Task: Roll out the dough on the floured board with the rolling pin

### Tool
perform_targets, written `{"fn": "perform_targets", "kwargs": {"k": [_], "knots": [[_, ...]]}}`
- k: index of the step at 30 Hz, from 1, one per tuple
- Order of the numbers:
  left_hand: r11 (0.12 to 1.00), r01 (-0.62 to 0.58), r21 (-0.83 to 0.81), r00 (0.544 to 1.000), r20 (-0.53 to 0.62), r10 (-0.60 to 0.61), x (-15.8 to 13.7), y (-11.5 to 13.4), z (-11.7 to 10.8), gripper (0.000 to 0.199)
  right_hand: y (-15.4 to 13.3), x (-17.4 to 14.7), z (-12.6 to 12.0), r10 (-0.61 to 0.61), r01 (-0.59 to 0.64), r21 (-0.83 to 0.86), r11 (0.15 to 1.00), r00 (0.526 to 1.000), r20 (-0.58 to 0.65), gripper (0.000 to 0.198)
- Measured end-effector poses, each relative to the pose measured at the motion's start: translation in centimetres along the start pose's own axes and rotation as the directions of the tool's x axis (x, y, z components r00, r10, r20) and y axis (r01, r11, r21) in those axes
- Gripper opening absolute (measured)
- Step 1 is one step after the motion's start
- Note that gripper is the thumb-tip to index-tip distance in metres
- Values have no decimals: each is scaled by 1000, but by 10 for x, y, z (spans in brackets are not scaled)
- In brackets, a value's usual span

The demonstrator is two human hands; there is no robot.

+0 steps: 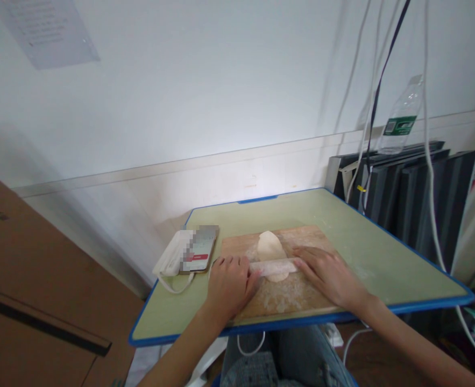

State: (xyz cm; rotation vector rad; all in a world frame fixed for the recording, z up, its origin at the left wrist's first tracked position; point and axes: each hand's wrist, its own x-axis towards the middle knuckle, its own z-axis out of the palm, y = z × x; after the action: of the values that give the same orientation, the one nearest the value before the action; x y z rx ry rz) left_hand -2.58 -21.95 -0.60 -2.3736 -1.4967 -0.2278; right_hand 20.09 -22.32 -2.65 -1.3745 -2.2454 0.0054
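Observation:
A pale rolling pin (276,267) lies crosswise over a flattened oval of dough (270,245). The dough shows both beyond the pin and on its near side. My left hand (229,284) is closed over the pin's left end, and my right hand (331,273) bears on its right end with the fingers stretched along it. Both ends of the pin are hidden by the hands. Beneath the dough is a wooden board (282,303) dusted with flour.
The board rests on a green folding table (376,258) with a blue edge. Left of it lie a phone (200,258) and a white strapped pouch (171,253). A cardboard box (39,279) stands left; a plastic bottle (401,121), dark folders (418,183) and hanging cables (429,161) are right.

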Motion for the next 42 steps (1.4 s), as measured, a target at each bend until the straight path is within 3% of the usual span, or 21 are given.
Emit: {"fn": "perform_targets", "kwargs": {"k": [5,26,42], "knots": [[1000,-12,3,1000,-28,12,-6,2,0,30,-2,-3,-1,23,-24,25,999,999,33,38],[1000,5,-22,999,-32,-5,-19,9,5,26,-7,-12,5,-35,33,-20,999,992,-117,32],[996,51,-79,998,52,-47,-18,11,2,28,-8,-13,6,-27,25,-43,999,999,-44,34]]}}
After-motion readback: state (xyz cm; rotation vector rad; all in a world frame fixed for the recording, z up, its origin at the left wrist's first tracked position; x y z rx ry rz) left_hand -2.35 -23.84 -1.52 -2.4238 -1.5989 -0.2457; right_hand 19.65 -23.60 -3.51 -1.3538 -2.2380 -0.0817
